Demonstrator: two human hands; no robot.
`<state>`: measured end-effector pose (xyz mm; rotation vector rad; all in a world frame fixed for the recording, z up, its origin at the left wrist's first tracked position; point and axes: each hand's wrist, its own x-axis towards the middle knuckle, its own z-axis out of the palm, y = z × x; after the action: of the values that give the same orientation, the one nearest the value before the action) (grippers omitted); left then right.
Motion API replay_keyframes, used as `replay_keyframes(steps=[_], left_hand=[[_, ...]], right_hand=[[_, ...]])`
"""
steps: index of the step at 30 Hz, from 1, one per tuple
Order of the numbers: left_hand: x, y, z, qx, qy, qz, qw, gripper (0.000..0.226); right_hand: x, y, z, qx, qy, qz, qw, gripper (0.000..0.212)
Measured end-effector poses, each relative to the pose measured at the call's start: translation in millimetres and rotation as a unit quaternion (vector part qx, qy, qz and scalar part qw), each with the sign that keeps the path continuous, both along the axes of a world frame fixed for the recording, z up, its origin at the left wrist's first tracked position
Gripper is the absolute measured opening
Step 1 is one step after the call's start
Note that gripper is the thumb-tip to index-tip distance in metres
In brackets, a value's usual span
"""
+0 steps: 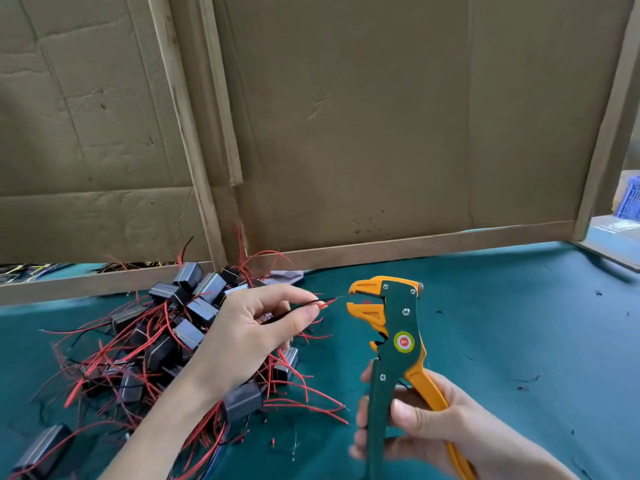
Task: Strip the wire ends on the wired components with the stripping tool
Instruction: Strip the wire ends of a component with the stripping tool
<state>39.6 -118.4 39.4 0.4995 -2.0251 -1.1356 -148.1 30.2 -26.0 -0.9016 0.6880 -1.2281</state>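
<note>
Cardboard panels [346, 116] back the teal counter [519, 323]. At left, the wired components [166, 341] lie heaped, red leads tangled. My left hand [249, 337] pinches a black-and-red wire pair [325, 302], tips just short of the stripping tool [394, 334], whose jaws stand apart. My right hand [426, 420] grips its handles, tool upright.

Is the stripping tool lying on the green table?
No, the right hand grips the stripping tool by its handles and holds it upright above the green table.
</note>
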Motion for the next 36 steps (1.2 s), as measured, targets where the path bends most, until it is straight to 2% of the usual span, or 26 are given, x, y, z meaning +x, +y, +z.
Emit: replay_keyframes(steps=[5,9,14,24,29,36], left_hand=[[-2,6,2,-0.018,0.004,0.003,1.0,0.004],[-4,9,3,-0.027,0.007,0.002,1.0,0.008],[-4,11,3,-0.039,-0.001,-0.006,0.999,0.01],[-3,10,4,0.022,0.004,-0.038,0.999,0.013],[-4,7,2,0.0,-0.001,-0.035,0.999,0.007],[-4,3,-4,-0.011,-0.009,-0.032,0.999,0.017]], right_hand=[[0,2,3,0.005,0.013,-0.01,1.0,0.054],[2,4,5,-0.009,0.013,0.001,1.0,0.045],[2,7,6,-0.019,0.026,0.001,0.999,0.044],[-1,7,6,-0.032,0.038,0.004,0.999,0.036],[-1,8,5,-0.03,0.045,0.007,0.999,0.037],[1,8,7,-0.034,0.064,0.017,0.997,0.037]])
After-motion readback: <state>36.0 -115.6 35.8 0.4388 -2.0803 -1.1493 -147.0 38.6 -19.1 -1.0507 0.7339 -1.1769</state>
